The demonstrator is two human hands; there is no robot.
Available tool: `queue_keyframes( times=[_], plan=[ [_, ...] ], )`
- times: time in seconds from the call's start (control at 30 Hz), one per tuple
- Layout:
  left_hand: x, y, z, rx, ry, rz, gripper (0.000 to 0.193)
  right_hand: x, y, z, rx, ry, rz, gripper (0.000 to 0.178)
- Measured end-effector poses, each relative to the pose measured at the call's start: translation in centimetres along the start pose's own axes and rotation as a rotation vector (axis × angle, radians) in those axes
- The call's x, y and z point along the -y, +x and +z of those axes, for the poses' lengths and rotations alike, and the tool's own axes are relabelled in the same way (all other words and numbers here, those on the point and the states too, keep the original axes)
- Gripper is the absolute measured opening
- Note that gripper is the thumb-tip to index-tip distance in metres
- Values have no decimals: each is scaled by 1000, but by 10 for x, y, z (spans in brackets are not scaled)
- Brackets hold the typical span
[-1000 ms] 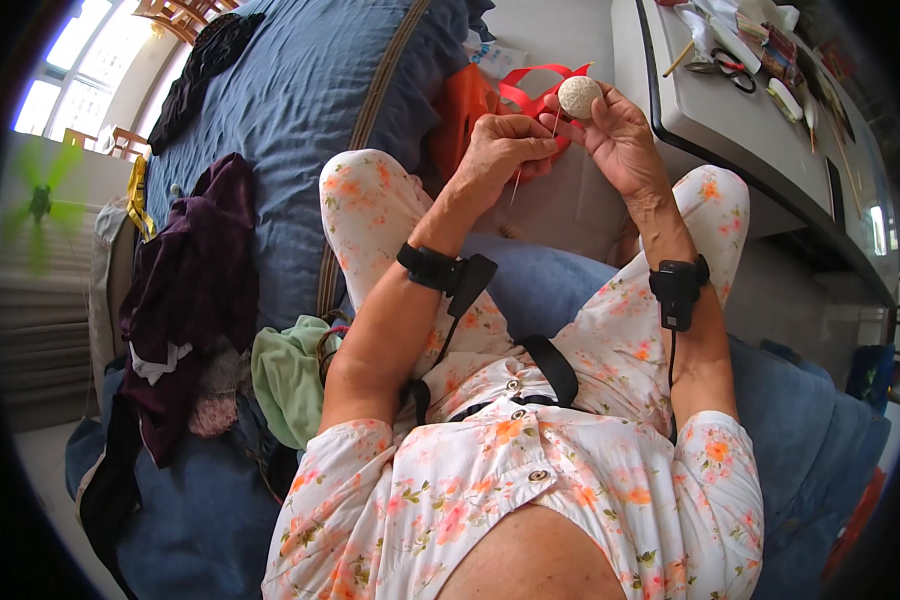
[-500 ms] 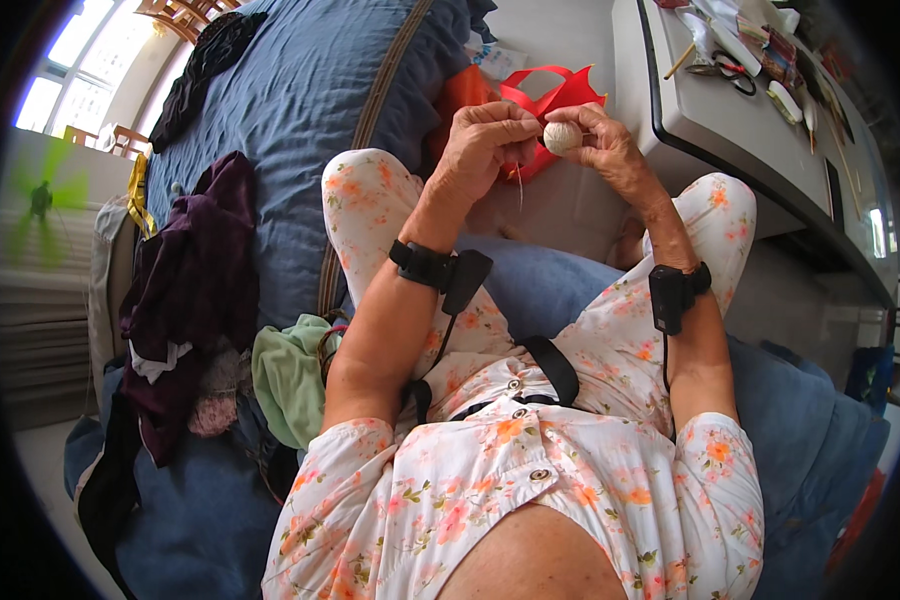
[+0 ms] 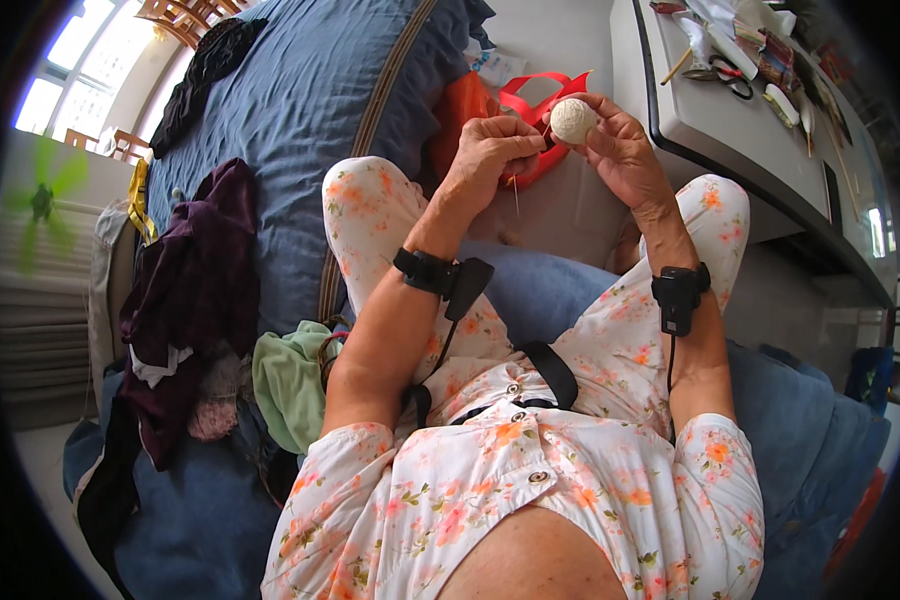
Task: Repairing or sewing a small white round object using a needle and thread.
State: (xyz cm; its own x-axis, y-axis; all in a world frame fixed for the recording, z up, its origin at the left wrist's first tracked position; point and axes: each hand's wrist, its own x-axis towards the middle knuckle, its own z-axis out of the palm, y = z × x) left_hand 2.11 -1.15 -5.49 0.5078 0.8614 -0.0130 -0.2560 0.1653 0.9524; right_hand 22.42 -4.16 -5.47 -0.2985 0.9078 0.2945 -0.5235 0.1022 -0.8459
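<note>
At far left, a green fan (image 3: 41, 203) stands before a pale panel, its blades blurred. Next to it, a dark purple garment (image 3: 205, 235) lies in loose folds, with a black garment (image 3: 205, 75) farther off on blue bedding (image 3: 310, 120). A light green cloth (image 3: 290, 385) lies crumpled beside the person's left elbow. Past the bedding's edge, an orange-red bag (image 3: 455, 130) sits partly behind the left hand (image 3: 485, 160), whose thumb and fingertips are pressed together, clamped on a thin strand (image 3: 516, 203) that hangs below them. A red ribbon-like loop (image 3: 568, 86) shows behind both hands. The off-white ball (image 3: 574, 121) is raised just beside the left fingertips, above the gap between the knees; the right hand (image 3: 625, 165) is clamped on it between thumb and fingers. At right, a pale table (image 3: 700, 125) bears scissors (image 3: 738, 85) with dark handles and assorted small articles.
</note>
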Motion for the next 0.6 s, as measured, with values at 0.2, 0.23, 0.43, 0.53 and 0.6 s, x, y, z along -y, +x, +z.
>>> queue_keyframes(
  times=[0.2,0.23,0.43,0.53,0.6],
  plan=[
    [-3,-9,19,87,167,-10,8,-9,3,-4,-193,-22,62,41],
    [-4,-9,18,85,168,-10,8,-9,3,-4,-192,-21,63,41],
    [-6,-6,7,72,39,23,8,-7,3,0,-214,-385,128,38],
    [-5,-2,1,28,-99,18,8,-3,-2,7,-107,-567,169,44],
    [-4,0,-4,16,-141,17,8,-8,-1,6,-12,-564,189,51]
  ],
)
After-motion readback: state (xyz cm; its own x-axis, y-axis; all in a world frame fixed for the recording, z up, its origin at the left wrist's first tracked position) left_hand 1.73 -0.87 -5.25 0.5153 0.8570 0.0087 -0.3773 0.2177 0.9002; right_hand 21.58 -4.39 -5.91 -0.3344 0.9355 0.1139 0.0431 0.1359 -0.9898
